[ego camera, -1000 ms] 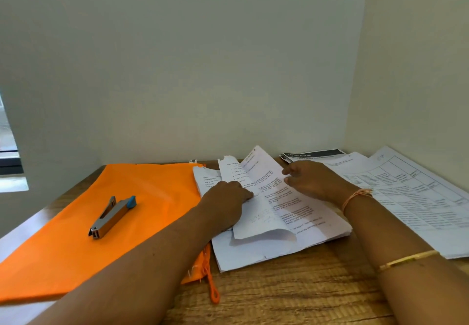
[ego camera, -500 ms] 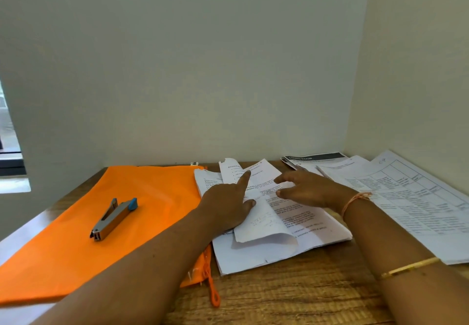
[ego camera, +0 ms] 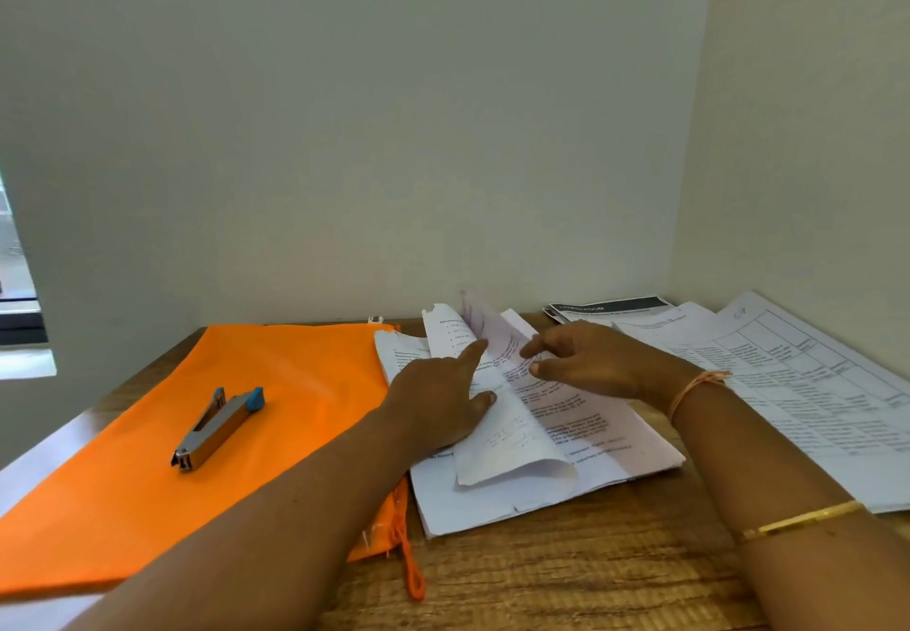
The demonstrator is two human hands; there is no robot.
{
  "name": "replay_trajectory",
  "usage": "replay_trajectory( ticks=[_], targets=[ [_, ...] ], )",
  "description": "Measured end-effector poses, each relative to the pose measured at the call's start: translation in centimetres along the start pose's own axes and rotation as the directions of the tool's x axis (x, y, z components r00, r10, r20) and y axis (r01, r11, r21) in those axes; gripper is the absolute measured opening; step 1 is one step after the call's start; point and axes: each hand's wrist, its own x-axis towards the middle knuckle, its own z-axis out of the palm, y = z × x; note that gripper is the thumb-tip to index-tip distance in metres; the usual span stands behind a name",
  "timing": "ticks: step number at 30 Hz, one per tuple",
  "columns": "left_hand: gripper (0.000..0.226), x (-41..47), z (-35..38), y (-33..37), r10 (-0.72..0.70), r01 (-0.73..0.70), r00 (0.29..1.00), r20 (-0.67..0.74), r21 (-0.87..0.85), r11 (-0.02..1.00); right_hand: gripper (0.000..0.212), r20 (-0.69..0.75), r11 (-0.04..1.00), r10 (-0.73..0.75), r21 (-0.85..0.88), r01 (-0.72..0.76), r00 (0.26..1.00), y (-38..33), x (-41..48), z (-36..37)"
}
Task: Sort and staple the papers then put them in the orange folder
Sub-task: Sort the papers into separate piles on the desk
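A stack of printed papers (ego camera: pixel 615 438) lies on the wooden table (ego camera: pixel 566 581), right of the flat orange folder (ego camera: pixel 305 384). Several top sheets (ego camera: pixel 512 453) are folded back to the left. My left hand (ego camera: pixel 438 409) presses them down, with its index finger straight and its thumb on the paper. My right hand (ego camera: pixel 596 359) hovers over the far part of the stack with its fingers spread. One blurred sheet (ego camera: pixel 475 317) stands up just past its fingertips. A grey stapler with a blue end (ego camera: pixel 216 426) lies on the folder, away from both hands.
More printed sheets with tables (ego camera: pixel 812 384) are spread along the right wall, with a dark-headed booklet (ego camera: pixel 610 308) behind them. An orange cord (ego camera: pixel 411 566) trails from the folder's near corner. Walls close off the back and right.
My right hand has drawn back from the stack's far edge and spread its fingers, and a sheet has flipped up. My left index finger has straightened over the folded sheets.
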Motion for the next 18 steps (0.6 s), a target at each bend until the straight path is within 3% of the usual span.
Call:
replay_trajectory(
  ticks=[4, 7, 10, 14, 16, 18],
  targets=[
    [0.047, 0.2, -0.3, -0.2, -0.075, 0.072, 0.997, -0.028, -0.105, 0.992, 0.021, -0.026, 0.928, -0.046, 0.368, 0.053, 0.999, 0.1, 0.0, -0.6],
    [0.050, 0.4, -0.8, 0.2, -0.179, 0.174, 0.984, 0.002, -0.248, 0.953, 0.017, 0.010, 0.787, -0.057, 0.616, 0.039, 0.998, 0.2, 0.1, -0.5],
    [0.053, 0.7, -0.9, 0.5, -0.249, 0.248, 0.967, 0.050, -0.399, 0.883, 0.017, 0.042, 0.653, -0.088, 0.757, 0.026, 0.995, 0.0, 0.3, 0.1],
    [0.033, 1.2, -1.4, 0.5, -0.392, 0.373, 0.911, 0.128, -0.660, 0.652, 0.018, 0.060, 0.543, -0.080, 0.840, -0.007, 0.995, -0.3, 0.7, 0.7],
    [0.032, 1.2, -1.7, 0.4, -0.481, 0.454, 0.853, 0.201, -0.740, 0.496, 0.017, 0.052, 0.483, -0.058, 0.876, -0.018, 0.997, -0.5, 0.8, 0.7],
    [0.036, 1.3, -1.7, 0.3, -0.525, 0.486, 0.814, 0.248, -0.785, 0.384, 0.017, 0.023, 0.487, -0.038, 0.873, -0.002, 0.999, -0.6, 0.9, 0.7]
  ],
)
